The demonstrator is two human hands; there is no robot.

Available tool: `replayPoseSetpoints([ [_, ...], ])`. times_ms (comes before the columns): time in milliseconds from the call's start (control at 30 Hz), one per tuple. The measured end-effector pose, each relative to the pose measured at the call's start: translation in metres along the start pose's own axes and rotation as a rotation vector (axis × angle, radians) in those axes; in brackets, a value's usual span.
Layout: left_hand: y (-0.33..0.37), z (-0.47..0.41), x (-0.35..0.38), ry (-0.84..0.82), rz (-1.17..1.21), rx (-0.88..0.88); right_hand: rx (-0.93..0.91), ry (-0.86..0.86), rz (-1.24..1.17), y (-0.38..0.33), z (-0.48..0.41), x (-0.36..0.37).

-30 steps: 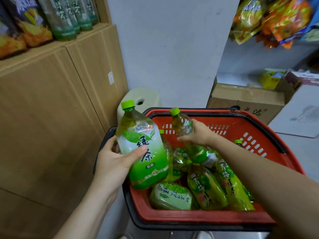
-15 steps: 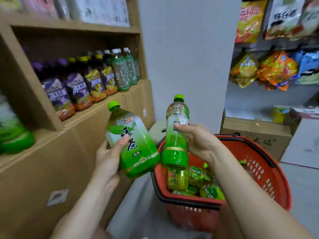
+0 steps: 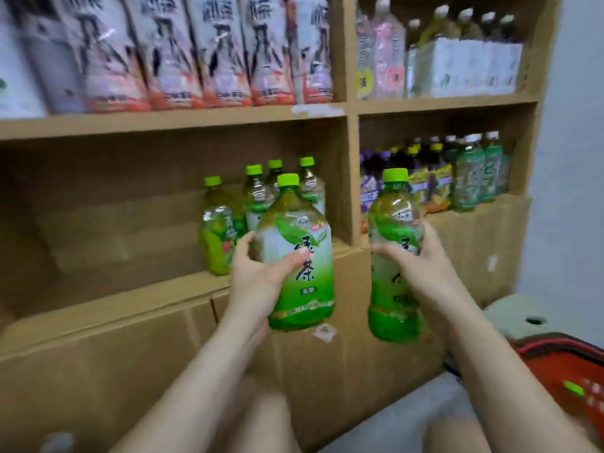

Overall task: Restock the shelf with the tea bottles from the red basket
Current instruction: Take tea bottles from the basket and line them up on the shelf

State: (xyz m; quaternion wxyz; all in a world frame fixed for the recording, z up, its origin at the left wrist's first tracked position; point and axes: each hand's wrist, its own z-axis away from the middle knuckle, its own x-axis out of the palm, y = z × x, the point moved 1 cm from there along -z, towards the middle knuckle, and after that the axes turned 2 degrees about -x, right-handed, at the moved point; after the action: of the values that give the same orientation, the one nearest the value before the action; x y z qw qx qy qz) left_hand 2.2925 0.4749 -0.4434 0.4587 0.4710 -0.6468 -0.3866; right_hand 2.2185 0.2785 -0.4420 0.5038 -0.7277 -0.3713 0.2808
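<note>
My left hand (image 3: 261,276) grips a green tea bottle (image 3: 299,256) with a green cap, held upright in front of the wooden shelf (image 3: 130,289). My right hand (image 3: 421,266) holds a second green tea bottle (image 3: 395,253) upright, just right of the shelf's middle divider. Behind the left bottle, several green-capped tea bottles (image 3: 222,223) stand on the middle shelf against the divider. The red basket (image 3: 568,371) shows only as a corner at the lower right, beyond my right forearm.
The middle shelf's left part is bare board. The upper shelf holds large pale-labelled bottles (image 3: 170,50). The right compartment holds purple, yellow and green bottles (image 3: 457,178). A pale stool (image 3: 529,315) stands by the basket, next to a grey wall (image 3: 572,125).
The view has swung from the basket to the shelf. Both hands have lifted their bottles up and left, out of the basket, and now hold them in front of the middle shelf.
</note>
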Motion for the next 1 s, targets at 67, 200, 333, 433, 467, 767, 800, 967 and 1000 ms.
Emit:
replayPoseSetpoints([
  [67,0.010,-0.013,-0.032,0.110,-0.042,0.051,0.030,-0.134,-0.131,-0.001,-0.004,0.031],
  [200,0.024,-0.046,-0.089,0.258,-0.110,0.141,-0.054,-0.272,-0.210,-0.007,-0.003,0.088],
  [333,0.024,-0.075,-0.132,0.305,-0.157,0.182,-0.108,-0.296,-0.200,-0.013,-0.010,0.138],
  [433,0.019,-0.098,-0.159,0.323,-0.182,0.168,-0.148,-0.255,-0.180,-0.020,-0.020,0.170],
  [467,0.018,-0.105,-0.167,0.322,-0.182,0.164,-0.164,-0.244,-0.170,-0.023,-0.023,0.179],
  [767,0.003,-0.138,-0.225,0.294,-0.302,0.053,-0.218,-0.270,-0.084,-0.030,-0.054,0.265],
  [800,0.005,-0.140,-0.229,0.296,-0.366,0.051,-0.226,-0.278,-0.081,-0.029,-0.054,0.276],
  [967,0.017,-0.151,-0.246,0.340,-0.770,0.161,-0.216,-0.345,-0.009,-0.009,-0.049,0.322],
  [1000,0.018,-0.151,-0.249,0.377,-0.833,0.164,-0.223,-0.364,0.000,-0.006,-0.047,0.327],
])
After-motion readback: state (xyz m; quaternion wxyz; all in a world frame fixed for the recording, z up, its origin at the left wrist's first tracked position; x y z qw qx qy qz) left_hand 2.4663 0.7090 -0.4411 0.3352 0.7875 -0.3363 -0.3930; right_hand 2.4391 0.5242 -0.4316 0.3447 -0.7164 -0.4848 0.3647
